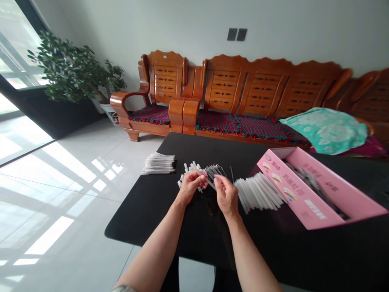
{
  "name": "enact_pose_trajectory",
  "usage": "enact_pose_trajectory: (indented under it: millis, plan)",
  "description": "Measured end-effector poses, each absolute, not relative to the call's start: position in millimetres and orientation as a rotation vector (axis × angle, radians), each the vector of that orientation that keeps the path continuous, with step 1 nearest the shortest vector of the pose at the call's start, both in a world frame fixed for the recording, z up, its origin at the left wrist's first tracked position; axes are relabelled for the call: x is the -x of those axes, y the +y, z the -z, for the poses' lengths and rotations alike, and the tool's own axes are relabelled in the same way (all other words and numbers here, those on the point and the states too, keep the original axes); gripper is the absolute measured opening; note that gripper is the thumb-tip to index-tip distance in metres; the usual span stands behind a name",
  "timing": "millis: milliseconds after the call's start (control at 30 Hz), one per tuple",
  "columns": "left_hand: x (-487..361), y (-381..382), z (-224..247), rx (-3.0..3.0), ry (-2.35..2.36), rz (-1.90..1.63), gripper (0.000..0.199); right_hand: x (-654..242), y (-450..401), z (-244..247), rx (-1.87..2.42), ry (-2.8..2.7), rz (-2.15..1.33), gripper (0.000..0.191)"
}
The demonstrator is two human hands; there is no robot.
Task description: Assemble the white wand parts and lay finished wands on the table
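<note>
Over the middle of the black table, my left hand (192, 184) and my right hand (225, 194) are close together, both closed on one thin whitish tube (209, 183) that slants between their fingertips. Short white pieces (194, 166) lie just behind and left of my left hand. Behind my fingers is a bunch of thin dark rods (215, 170). A spread pile of white tubes (259, 192) lies to the right of my right hand. Farther left, a stack of white pens or tubes with dark ends (159, 163) rests at the table's left edge.
A pink open box (304, 194) with dark and clear items inside stands on the right of the black table (136, 215). Behind the table are wooden seats (227, 85) with patterned cushions and a turquoise cloth (328, 129). A potted plant (73, 73) stands at the left.
</note>
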State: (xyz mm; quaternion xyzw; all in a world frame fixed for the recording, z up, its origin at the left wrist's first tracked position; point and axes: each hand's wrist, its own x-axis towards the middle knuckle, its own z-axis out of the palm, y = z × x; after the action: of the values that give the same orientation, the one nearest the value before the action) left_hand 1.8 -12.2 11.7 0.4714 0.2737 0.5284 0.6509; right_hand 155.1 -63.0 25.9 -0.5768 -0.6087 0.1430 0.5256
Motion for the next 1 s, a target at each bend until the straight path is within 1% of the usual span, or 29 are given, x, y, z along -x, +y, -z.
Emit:
enact_pose_trajectory:
  millis: [100,233,300,367,500,633,733,833,900,1000]
  plan:
    - [-1,-13,-14,-1.084,0.613,-1.186,0.030,-143,-65,-25,1.305,-1.501,-0.549,0.031]
    - [4,-9,-16,-0.966,0.632,-1.276,0.041,-157,-66,-22,1.236,-1.312,-0.973,0.029]
    - [6,-6,-16,-0.916,0.644,-1.311,0.041,-164,-65,-20,1.177,-1.225,-1.139,0.028]
    - [7,-6,-16,-0.926,0.649,-1.305,0.038,-167,-65,-20,1.134,-1.182,-1.262,0.031]
    - [5,-11,-17,-1.006,0.621,-1.213,0.034,-165,-66,-25,1.077,-1.205,-1.483,0.045]
    - [3,-13,-17,-1.044,0.596,-1.176,0.034,-163,-68,-27,0.995,-1.167,-1.668,0.044]
    - [2,-11,-15,-1.055,0.630,-1.182,0.033,-165,-68,-26,0.962,-1.102,-1.737,0.041]
    - [2,-10,-12,-1.031,0.694,-1.220,0.033,-164,-67,-24,0.981,-1.131,-1.715,0.039]
    - [1,-9,-11,-1.003,0.736,-1.248,0.033,-162,-66,-23,1.039,-1.215,-1.601,0.040]
    - [1,-9,-10,-0.980,0.777,-1.274,0.034,-158,-65,-25,1.136,-1.405,-1.285,0.040]
